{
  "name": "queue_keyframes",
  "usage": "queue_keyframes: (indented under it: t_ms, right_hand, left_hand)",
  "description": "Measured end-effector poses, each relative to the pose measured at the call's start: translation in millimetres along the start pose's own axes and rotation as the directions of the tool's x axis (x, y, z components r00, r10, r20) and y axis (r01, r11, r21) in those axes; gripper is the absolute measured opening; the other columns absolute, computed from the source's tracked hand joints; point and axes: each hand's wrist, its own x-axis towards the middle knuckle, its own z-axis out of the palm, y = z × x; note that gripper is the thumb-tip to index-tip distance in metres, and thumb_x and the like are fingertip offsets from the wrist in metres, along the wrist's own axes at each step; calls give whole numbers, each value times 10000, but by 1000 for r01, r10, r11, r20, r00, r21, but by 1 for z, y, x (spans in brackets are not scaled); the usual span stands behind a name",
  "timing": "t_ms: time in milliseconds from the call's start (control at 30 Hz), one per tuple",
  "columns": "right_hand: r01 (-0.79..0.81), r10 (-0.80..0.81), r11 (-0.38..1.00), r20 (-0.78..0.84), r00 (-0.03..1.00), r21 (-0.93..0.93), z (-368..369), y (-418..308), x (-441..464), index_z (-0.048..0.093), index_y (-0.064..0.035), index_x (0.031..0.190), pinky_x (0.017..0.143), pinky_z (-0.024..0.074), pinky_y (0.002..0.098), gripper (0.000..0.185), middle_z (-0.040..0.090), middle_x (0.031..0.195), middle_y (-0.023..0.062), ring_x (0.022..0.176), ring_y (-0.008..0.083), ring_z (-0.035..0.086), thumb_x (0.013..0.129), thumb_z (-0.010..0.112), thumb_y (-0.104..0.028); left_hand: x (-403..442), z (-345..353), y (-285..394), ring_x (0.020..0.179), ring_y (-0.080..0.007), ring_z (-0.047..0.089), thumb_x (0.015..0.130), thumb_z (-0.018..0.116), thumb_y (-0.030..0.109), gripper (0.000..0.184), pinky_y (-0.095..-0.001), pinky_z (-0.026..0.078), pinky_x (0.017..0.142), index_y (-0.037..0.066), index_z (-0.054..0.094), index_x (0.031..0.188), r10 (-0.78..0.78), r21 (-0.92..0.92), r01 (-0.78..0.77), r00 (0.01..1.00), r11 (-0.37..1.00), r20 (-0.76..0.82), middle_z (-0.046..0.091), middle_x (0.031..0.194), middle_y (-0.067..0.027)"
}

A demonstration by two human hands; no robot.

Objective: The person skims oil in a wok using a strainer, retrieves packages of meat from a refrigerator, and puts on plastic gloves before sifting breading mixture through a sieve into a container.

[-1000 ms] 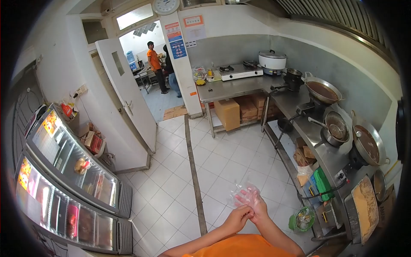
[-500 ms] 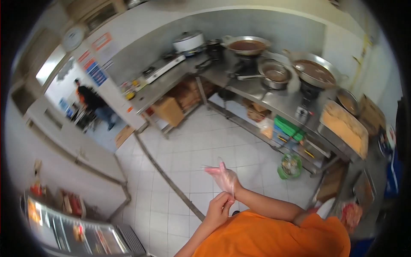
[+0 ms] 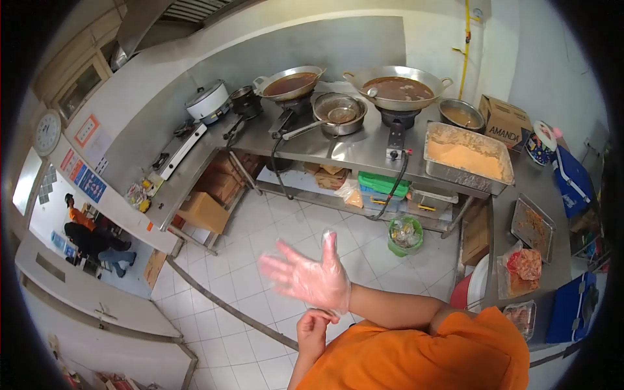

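Observation:
My right hand (image 3: 309, 279) is raised over the floor in a clear plastic glove, thumb up and fingers spread, slightly blurred. Nothing lies in its palm. Just below it, my bare left hand (image 3: 314, 328) has its fingers pinched at the cuff of the plastic glove (image 3: 339, 302), close to the right wrist. Both arms come out of an orange shirt (image 3: 416, 354).
Along the back counter stand two large woks (image 3: 398, 91) of brown liquid, a strainer on a pot (image 3: 339, 114) and a tray of orange powder (image 3: 468, 159). A green bin (image 3: 404, 235) is on the floor. Bagged meat (image 3: 523, 266) lies right. People (image 3: 97, 234) are beyond the doorway.
My view has swung to the right. The gloved right hand has turned palm toward me and its fingers have spread. The left hand stays at the glove's cuff.

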Motion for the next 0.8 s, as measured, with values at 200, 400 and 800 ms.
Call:
queue_keyframes:
  t_ms: [200, 400, 800]
  right_hand:
    - [-473, 539, 807, 113, 835, -354, -29, 39, -28, 270, 6, 1487, 1128, 268, 488, 1025, 637, 1164, 245, 1186, 375, 551, 870, 171, -806]
    - [-381, 491, 779, 107, 865, -497, -23, 48, -30, 493, 79, 1337, 1076, 325, 428, 962, 647, 1169, 201, 1140, 364, 579, 935, 153, -726]
    - [-331, 433, 885, 317, 844, -326, 33, 42, -32, 353, -14, 1451, 941, 478, 488, 927, 670, 844, 103, 769, 303, 675, 839, 579, -672]
  left_hand:
    - [-10, -16, 17, 762, -177, 592, 975, 548, 286, 253, -289, 470, 663, 48, 592, 1045, -303, -412, 213, 938, 886, -169, 631, 939, -75]
    - [-4, -60, -12, 819, -233, 611, 960, 546, 325, 288, -333, 484, 694, 54, 609, 1034, -367, -311, 313, 920, 898, -134, 638, 994, -113]
    - [-7, -115, -162, 932, -345, 650, 929, 542, 402, 360, -420, 512, 754, 67, 642, 1013, -659, 348, 633, 750, 692, -56, 654, 1103, -190]
